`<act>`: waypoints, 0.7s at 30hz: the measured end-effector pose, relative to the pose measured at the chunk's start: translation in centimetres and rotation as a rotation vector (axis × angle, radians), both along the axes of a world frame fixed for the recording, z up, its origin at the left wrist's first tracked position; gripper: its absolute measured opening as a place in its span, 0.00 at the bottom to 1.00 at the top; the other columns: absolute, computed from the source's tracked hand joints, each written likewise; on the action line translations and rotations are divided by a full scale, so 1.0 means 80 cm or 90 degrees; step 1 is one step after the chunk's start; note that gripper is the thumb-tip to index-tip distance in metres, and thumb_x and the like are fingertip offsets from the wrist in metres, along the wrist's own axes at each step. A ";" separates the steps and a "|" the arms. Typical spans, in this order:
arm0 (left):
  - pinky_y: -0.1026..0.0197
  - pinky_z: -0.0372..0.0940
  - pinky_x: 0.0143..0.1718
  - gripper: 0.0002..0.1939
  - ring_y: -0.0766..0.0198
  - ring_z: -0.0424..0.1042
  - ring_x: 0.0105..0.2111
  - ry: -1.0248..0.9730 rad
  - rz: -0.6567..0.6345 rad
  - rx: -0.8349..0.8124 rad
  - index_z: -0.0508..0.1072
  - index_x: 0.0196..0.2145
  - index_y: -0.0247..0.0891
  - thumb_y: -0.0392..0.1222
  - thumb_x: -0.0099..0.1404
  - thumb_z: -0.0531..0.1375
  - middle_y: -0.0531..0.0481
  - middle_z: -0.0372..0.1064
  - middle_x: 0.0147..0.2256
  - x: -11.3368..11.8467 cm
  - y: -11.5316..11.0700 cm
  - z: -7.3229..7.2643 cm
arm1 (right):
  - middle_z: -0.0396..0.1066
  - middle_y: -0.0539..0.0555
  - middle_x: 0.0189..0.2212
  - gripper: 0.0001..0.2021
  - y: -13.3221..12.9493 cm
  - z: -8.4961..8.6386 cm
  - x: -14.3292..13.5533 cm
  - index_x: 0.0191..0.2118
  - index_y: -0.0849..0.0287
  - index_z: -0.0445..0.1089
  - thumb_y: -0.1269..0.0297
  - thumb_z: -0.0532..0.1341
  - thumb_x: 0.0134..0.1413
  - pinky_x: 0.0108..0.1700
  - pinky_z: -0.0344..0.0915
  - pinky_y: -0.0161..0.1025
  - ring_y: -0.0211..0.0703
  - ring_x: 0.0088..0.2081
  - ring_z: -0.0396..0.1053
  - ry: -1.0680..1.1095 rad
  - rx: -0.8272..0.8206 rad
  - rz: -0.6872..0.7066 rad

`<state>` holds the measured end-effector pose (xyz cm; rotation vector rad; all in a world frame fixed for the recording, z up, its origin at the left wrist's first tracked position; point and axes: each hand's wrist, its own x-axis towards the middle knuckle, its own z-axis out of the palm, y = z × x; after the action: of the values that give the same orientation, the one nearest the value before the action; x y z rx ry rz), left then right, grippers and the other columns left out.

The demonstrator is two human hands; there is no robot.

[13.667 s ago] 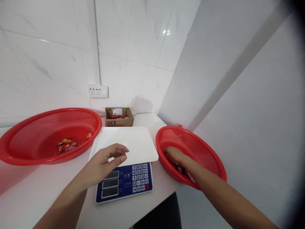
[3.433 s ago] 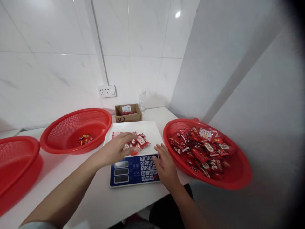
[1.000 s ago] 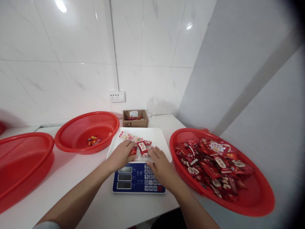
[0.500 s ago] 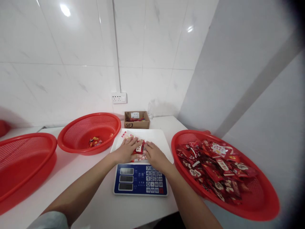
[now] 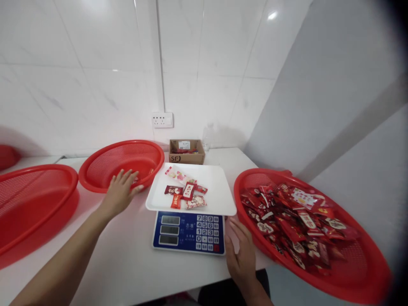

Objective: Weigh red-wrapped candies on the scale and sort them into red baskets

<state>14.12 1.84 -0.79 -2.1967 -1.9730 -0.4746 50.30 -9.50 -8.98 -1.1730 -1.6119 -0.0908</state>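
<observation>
While the left hand is being held at the near rim of the middle red perforated basket, no wrapper is being gripped by its loosely spread, released fingers; whether the rim is being touched cannot be told. A reach into that basket is apparently being made. It would be done well with the fingertips lowered past the rim, each packet pinched by its edge, and the white scale tray left unbrushed. Just beside the thumb, a few loose sweets are being partly hidden by the hand.

Farther right, well apart from the left hand, several wrapped candies are being borne by the tray, touched by neither hand. Nearer, the right hand is being held slack between the blue keypad panel and the right red basket; nothing is seen being grasped, and contact with the scale cannot be told. That hand is best being kept off the keys. To its right, a heap of red-wrapped candies is being held by the right basket.
</observation>
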 end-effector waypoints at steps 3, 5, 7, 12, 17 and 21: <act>0.35 0.40 0.57 0.28 0.43 0.42 0.62 0.016 0.071 -0.055 0.58 0.57 0.38 0.56 0.66 0.43 0.40 0.55 0.58 -0.026 -0.011 0.005 | 0.63 0.64 0.50 0.19 -0.003 -0.027 -0.002 0.54 0.60 0.59 0.62 0.53 0.58 0.47 0.63 0.54 0.51 0.49 0.64 0.136 -0.133 -0.037; 0.35 0.40 0.57 0.28 0.44 0.45 0.61 0.013 0.097 -0.098 0.60 0.56 0.38 0.56 0.66 0.41 0.41 0.58 0.57 -0.036 -0.019 0.012 | 0.63 0.65 0.51 0.20 0.001 -0.036 -0.003 0.55 0.61 0.58 0.58 0.51 0.59 0.47 0.64 0.52 0.50 0.49 0.65 0.246 -0.229 -0.040; 0.35 0.39 0.57 0.26 0.46 0.48 0.60 0.018 0.109 -0.122 0.63 0.53 0.38 0.54 0.67 0.40 0.42 0.62 0.55 -0.043 -0.026 0.019 | 0.63 0.65 0.51 0.22 0.006 -0.038 -0.002 0.54 0.62 0.59 0.54 0.51 0.58 0.49 0.63 0.50 0.50 0.49 0.65 0.320 -0.300 -0.027; 0.34 0.40 0.56 0.27 0.48 0.53 0.58 0.019 0.160 -0.129 0.65 0.51 0.36 0.52 0.69 0.37 0.44 0.64 0.52 -0.065 -0.040 0.031 | 0.65 0.63 0.50 0.23 0.012 -0.036 0.002 0.51 0.61 0.61 0.50 0.51 0.57 0.50 0.61 0.49 0.49 0.49 0.65 0.393 -0.350 0.016; 0.32 0.44 0.53 0.29 0.40 0.45 0.60 0.040 0.305 -0.070 0.58 0.57 0.33 0.55 0.66 0.41 0.35 0.51 0.59 -0.107 -0.053 0.032 | 0.66 0.61 0.48 0.23 0.008 -0.035 0.001 0.51 0.59 0.61 0.49 0.51 0.56 0.47 0.62 0.49 0.48 0.44 0.68 0.413 -0.370 0.018; 0.39 0.60 0.44 0.35 0.39 0.59 0.53 0.036 0.349 -0.147 0.57 0.58 0.36 0.63 0.64 0.41 0.32 0.58 0.54 -0.154 -0.042 0.040 | 0.67 0.61 0.46 0.23 0.006 -0.031 0.001 0.50 0.60 0.62 0.49 0.51 0.56 0.47 0.62 0.48 0.48 0.44 0.68 0.384 -0.368 0.005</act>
<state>1.83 -1.54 2.38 -1.6306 -2.5655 -0.1090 50.37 -8.99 -11.42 -1.4462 -1.1201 0.7135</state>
